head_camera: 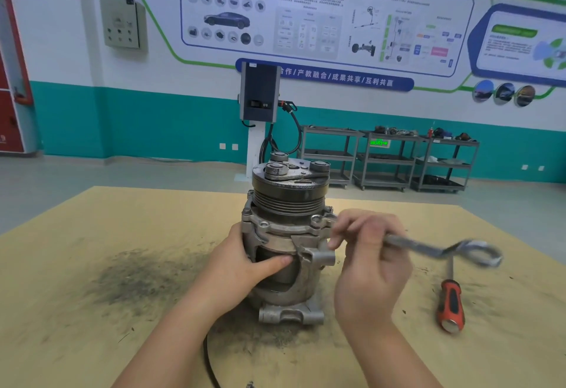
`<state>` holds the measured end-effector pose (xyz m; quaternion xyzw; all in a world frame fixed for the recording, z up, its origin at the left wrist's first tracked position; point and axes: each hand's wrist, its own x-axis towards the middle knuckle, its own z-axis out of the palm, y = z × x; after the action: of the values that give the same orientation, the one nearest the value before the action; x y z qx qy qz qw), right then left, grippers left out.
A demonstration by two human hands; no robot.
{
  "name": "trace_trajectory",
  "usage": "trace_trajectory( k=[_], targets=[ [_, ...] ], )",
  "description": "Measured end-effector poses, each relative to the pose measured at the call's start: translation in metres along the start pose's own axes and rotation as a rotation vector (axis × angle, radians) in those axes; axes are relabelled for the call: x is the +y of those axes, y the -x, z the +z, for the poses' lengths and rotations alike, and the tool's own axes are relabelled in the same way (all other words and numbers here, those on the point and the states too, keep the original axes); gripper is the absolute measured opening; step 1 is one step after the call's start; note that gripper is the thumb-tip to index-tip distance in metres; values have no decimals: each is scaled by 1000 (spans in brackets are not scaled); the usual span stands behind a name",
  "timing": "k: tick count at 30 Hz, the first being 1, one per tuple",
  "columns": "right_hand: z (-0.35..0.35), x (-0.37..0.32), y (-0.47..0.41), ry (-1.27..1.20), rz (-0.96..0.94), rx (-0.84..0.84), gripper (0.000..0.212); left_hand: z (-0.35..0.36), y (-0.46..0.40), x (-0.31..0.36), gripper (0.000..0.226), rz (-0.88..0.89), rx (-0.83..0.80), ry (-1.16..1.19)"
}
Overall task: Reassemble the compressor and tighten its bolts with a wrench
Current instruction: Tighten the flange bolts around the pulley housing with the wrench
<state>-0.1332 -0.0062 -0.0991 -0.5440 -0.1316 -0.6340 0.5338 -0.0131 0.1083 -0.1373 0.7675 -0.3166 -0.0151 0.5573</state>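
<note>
Compressor (286, 243) upright at desk centre, pulley end up. Left hand (242, 260) wraps housing from 9 o'clock, thumb pressed on body, likely to stop it turning. Right hand (366, 253) at 3 o'clock, fingers curled round wrench (441, 248); near end on flange bolt (317, 220), apparently tightening. Screwdriver (450, 305) lies at 4 o'clock. Desk (92, 265) tan, smeared with dark grit. Beyond: teal-banded wall, shelving carts (389, 158).

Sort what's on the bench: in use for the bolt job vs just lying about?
In use:
compressor, steadied upright by the left hand
wrench, gripped by the right hand at a bolt on the compressor's upper flange

Lying about:
screwdriver, untouched on the table
black cable at the near edge
</note>
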Motion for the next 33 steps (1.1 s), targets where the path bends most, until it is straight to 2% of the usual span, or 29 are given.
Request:
trace_trajectory(
  k=[3, 6, 9, 12, 19, 23, 29, 33],
  targets=[
    [3, 4, 12, 268, -232, -243, 28, 1, -1, -1, 76, 15, 17, -20],
    [1, 2, 8, 328, -240, -298, 29, 0, -1, -1, 76, 19, 16, -31],
    [-1, -6, -4, 148, -119, -117, 25, 0, 0, 0, 79, 10, 5, -11],
    [-8, -10, -17, -67, 117, 92, 33, 0, 0, 0, 74, 11, 5, -6],
    [-16, 0, -31, -458, 609, 195, 36, -1, 1, 3, 73, 2, -5, -16],
    [-20, 3, -36, -527, 757, 196, 36, -2, 2, 4, 69, -6, -11, -22],
    [-16, 0, -30, -351, 542, 158, 36, -2, 3, 4, 61, -12, -17, -19],
    [-8, -1, -20, -249, 440, 220, 34, -1, 2, 2, 60, -20, -14, -16]
  ],
)
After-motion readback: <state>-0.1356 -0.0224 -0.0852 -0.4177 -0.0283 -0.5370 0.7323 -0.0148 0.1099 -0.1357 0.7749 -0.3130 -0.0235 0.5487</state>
